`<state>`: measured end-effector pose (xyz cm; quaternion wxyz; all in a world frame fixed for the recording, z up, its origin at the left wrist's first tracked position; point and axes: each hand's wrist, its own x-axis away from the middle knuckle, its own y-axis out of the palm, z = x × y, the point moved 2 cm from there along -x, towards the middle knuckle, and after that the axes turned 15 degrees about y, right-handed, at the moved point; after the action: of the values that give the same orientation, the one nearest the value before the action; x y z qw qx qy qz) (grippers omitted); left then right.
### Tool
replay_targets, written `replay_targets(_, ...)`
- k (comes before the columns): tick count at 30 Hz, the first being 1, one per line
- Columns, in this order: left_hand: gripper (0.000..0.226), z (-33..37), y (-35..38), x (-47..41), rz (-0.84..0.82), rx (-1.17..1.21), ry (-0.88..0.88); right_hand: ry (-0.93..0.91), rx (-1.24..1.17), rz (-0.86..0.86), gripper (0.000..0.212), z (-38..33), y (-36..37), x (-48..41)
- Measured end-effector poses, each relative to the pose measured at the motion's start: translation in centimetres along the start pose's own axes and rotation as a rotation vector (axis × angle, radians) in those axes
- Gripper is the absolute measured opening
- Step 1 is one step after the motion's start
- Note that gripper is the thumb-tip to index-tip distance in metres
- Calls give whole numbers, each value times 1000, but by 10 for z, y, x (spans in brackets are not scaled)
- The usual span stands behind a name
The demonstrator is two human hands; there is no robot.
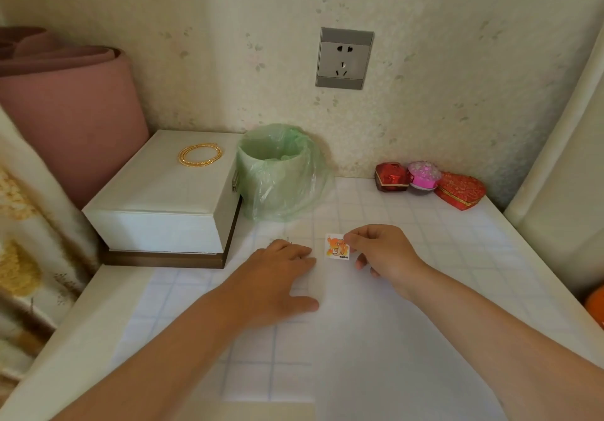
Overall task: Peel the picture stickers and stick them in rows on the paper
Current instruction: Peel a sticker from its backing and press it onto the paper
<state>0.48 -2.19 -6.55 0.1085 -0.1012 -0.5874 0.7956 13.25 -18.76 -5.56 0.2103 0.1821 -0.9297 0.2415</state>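
A small square sticker [337, 246] with an orange cartoon picture is pinched at its upper right corner by my right hand [382, 252], just above the far part of a white sheet of paper [376, 339] lying on the gridded tabletop. My left hand [277, 280] lies flat with straight fingers on the paper's left edge, just left of the sticker. Something small and pale peeks out beyond the left fingertips; I cannot tell what it is.
A white box [163, 205] with a gold necklace [200, 155] stands at the back left. Beside it is a small bin lined with a green bag [277, 172]. Red and pink trinket boxes [425, 182] sit at the back right, below a wall socket [343, 58].
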Motion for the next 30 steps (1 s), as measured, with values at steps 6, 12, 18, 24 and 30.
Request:
replay_targets(6,83,-2,-2,3,107,-62,-56,-31,15,21,12,-6,-1,-1)
replay_targets(12,75,5,-5,2,173,-115,-40,-18,91,-32,8,-5,12,7)
replay_targets(18,74,5,-3,4,164,-40,-63,-92,249,49,11,1,18,3)
replay_targets(24,73,5,-1,4,156,-28,-68,-137,309,84,9,2,22,1)
replay_targets(30,73,4,2,5,168,-8,-64,-157,344,103,10,2,23,-2)
